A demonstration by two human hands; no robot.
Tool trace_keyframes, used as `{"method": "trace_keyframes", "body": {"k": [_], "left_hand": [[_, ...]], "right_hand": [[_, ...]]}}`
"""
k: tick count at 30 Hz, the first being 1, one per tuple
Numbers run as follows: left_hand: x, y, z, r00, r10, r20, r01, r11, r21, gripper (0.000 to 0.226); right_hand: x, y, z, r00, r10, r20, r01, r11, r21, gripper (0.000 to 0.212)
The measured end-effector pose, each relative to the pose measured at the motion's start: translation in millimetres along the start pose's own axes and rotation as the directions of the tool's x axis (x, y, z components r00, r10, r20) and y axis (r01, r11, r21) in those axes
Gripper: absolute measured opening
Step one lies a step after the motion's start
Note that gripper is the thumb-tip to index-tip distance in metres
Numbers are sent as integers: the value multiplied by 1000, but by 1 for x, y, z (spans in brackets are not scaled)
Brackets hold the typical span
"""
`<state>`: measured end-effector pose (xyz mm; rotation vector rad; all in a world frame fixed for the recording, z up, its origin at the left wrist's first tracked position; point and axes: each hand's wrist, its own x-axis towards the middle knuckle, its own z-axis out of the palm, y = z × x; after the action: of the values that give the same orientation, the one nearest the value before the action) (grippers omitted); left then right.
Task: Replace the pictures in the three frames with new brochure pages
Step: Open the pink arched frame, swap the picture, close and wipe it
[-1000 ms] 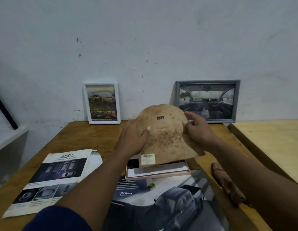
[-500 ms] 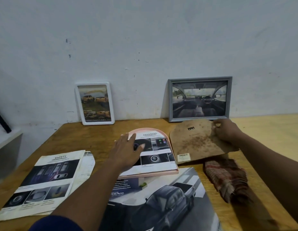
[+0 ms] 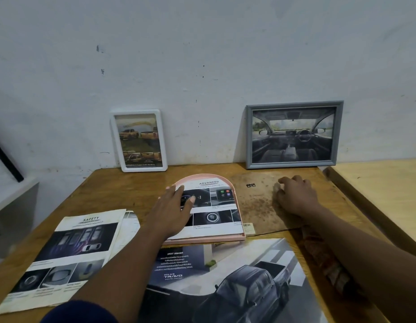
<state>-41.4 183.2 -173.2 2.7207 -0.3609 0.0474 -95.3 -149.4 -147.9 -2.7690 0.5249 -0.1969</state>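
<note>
At the far left of the wooden table [image 3: 104, 190] lies a glossy, slightly creased brochure page [image 3: 62, 259] headed SAFETY, with more sheets fanned out beneath its right edge. Behind it a white frame [image 3: 138, 140] with rounded corners leans upright against the scuffed wall. The left hand [image 3: 173, 209] lies flat and spread, palm down, on a page headed ADVANCED that sits in the arched pink frame [image 3: 206, 237], which lies on the table; it grips nothing. A large shiny truck page [image 3: 228, 283] lies nearest the camera, under the pink frame's front edge. Just right of the pink frame lies a stained brown backing board [image 3: 256, 206] with a barcode sticker. The right hand [image 3: 295, 197] rests on it, fingers loosely curled, pressing rather than gripping. A grey frame [image 3: 293, 134] stands behind. A checked cloth [image 3: 328, 269] lies under the right forearm.
</note>
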Motion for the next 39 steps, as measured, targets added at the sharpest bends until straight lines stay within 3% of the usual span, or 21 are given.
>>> {"method": "trace_keyframes", "body": {"k": [4, 6, 9, 14, 18, 21, 25, 30, 35, 39], "left_hand": [[2, -6, 1, 1000, -5, 1, 5, 1000, -27, 69], [2, -10, -1, 1000, -15, -8, 15, 998, -57, 68], [1, -15, -5, 1000, -20, -9, 19, 995, -97, 67], [0, -16, -7, 1000, -12, 3, 12, 993, -117, 66], [0, -14, -6, 1000, -6, -4, 6, 989, -146, 66], [0, -12, -6, 1000, -12, -12, 10, 984, -177, 67], [-2, -12, -6, 999, -21, -25, 16, 979, -202, 68], [-1, -12, -3, 999, -40, -36, 30, 973, -229, 68], [-1, -8, -7, 997, -39, -60, 23, 970, -241, 64], [-5, -6, -17, 996, -29, -89, 2, 958, -286, 64]], "right_hand": [[-8, -31, 2, 996, -88, -25, 88, 996, 18, 46], [-16, -53, 6, 994, -87, 60, 85, 995, 48, 48], [-30, -80, 19, 988, -65, 140, 72, 996, -49, 52], [-30, -97, 23, 990, -33, 135, 39, 998, -42, 51], [-26, -103, 19, 983, -176, 59, 172, 983, 69, 51], [-26, -118, 21, 949, -254, 188, 258, 966, 3, 63], [-22, -130, 36, 941, -207, 268, 231, 971, -62, 76], [-22, -136, 49, 958, -217, 187, 224, 975, -13, 69], [-27, -141, 41, 968, -251, -12, 252, 965, 80, 58], [-31, -145, 21, 967, -219, -129, 254, 849, 463, 54]]}}
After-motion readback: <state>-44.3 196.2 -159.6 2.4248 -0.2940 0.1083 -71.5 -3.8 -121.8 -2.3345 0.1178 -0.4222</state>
